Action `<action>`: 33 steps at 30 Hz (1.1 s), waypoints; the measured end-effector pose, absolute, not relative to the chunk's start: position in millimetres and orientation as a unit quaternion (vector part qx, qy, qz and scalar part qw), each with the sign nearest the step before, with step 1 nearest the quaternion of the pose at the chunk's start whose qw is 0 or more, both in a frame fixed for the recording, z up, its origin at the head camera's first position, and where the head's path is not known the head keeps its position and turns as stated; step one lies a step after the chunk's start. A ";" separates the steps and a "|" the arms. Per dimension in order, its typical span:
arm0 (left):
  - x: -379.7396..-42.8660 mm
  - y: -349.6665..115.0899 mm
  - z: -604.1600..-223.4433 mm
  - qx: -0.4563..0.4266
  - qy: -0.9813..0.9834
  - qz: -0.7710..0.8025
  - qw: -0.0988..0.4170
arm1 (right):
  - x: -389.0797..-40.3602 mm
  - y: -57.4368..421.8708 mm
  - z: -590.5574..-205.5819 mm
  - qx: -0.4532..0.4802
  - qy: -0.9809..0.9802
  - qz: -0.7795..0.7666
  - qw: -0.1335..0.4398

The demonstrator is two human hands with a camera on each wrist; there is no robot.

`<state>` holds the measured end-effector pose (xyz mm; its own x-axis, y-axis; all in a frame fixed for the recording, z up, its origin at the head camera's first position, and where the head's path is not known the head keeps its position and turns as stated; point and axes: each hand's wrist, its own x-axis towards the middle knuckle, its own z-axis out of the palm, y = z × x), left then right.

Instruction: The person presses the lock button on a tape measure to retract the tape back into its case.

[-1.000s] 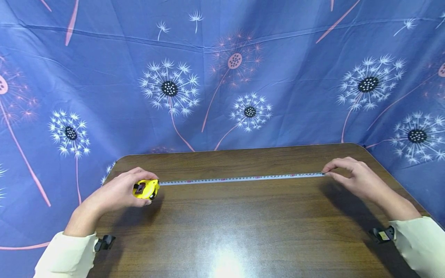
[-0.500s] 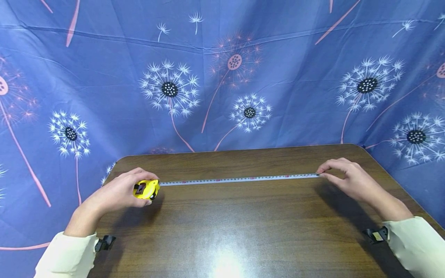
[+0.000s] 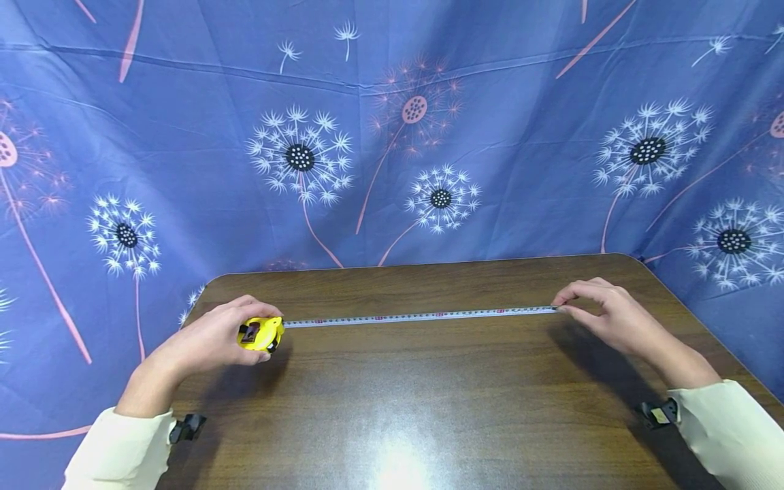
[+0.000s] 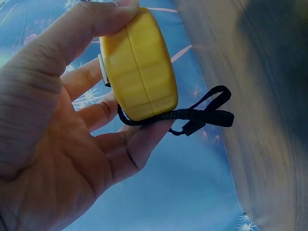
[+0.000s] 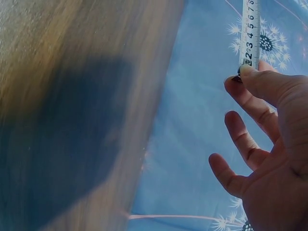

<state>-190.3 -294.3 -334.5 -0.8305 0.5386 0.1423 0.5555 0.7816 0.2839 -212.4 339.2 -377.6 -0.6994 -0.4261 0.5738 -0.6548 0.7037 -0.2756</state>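
My left hand (image 3: pixel 214 333) grips a yellow tape measure (image 3: pixel 263 334), thumb on one side and fingers on the other. In the left wrist view a black wrist strap (image 4: pixel 207 114) hangs from the yellow case (image 4: pixel 142 65). The white measuring blade (image 3: pixel 416 317) stretches out straight to the right above the table. At its far end my right hand (image 3: pixel 618 320) pinches the tip between thumb and index finger. Seen from the right wrist, the blade (image 5: pixel 249 33) carries black numbers, and the other fingers (image 5: pixel 240 139) of that hand are spread loosely away from it.
Beneath both hands lies a brown wood-grain table (image 3: pixel 429 388) with rounded back corners. A blue cloth (image 3: pixel 520 136) printed with dandelions hangs behind it and at both sides. Black wrist cameras (image 3: pixel 186 429) sit at the pale sleeves.
The right hand has come a little to the left with the blade's tip, so the drawn-out stretch of blade is shorter. My left hand has hardly moved.
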 end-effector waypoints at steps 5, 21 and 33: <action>-190.4 -291.4 -334.7 -0.297 -0.941 -0.157 0.033 | -212.7 337.3 -377.9 0.305 -0.892 0.238 0.234; -192.8 -284.9 -335.8 -0.297 -0.941 -0.164 0.020 | -216.8 327.7 -378.5 0.320 -0.883 0.245 0.239; -192.3 -279.5 -335.0 -0.290 -0.942 -0.170 0.010 | -217.6 321.7 -377.6 0.328 -0.880 0.248 0.238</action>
<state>-192.3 -279.5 -335.0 -0.8313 0.5432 0.1175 0.5500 0.7735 0.3149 -217.6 321.7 -377.6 -0.6720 -0.4588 0.5814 -0.6946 0.6627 -0.2800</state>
